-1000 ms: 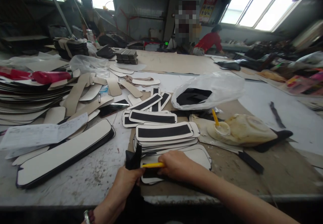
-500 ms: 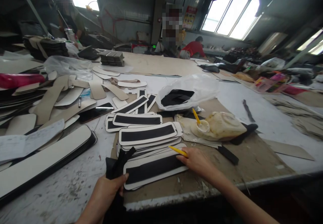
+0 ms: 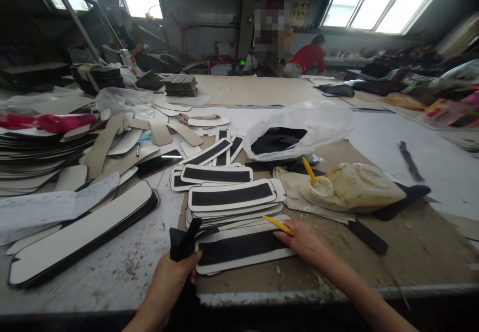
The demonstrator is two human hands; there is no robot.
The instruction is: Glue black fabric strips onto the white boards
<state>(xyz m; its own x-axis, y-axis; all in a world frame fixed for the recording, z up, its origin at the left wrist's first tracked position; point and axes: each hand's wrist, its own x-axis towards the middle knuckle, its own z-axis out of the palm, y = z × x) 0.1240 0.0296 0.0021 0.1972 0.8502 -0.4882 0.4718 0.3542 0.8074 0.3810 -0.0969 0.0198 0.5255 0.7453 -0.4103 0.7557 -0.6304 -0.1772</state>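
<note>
A pale, rounded piece with a black strip (image 3: 239, 247) along its middle lies near the table's front edge. My left hand (image 3: 172, 277) is closed round black strips (image 3: 185, 240), its thumb at the piece's left end. My right hand (image 3: 301, 240) grips a yellow stick (image 3: 277, 225), with fingers at the strip's right end. Just behind, similar pieces (image 3: 232, 196) are stacked, several with black strips. A yellowish container (image 3: 361, 187) stands to the right, and a second yellow stick (image 3: 309, 169) leans in its opening.
An open plastic bag (image 3: 329, 122) holds black pieces behind the stack. Long pale pieces (image 3: 86, 227), papers (image 3: 56, 207) and a phone (image 3: 160, 162) lie on the left. A person in red (image 3: 307, 58) leans over the far table; another person is at the back left.
The view has shifted, so the table items appear farther right. Both hands remain at the ends of the front piece, still holding the black strips and the yellow stick.
</note>
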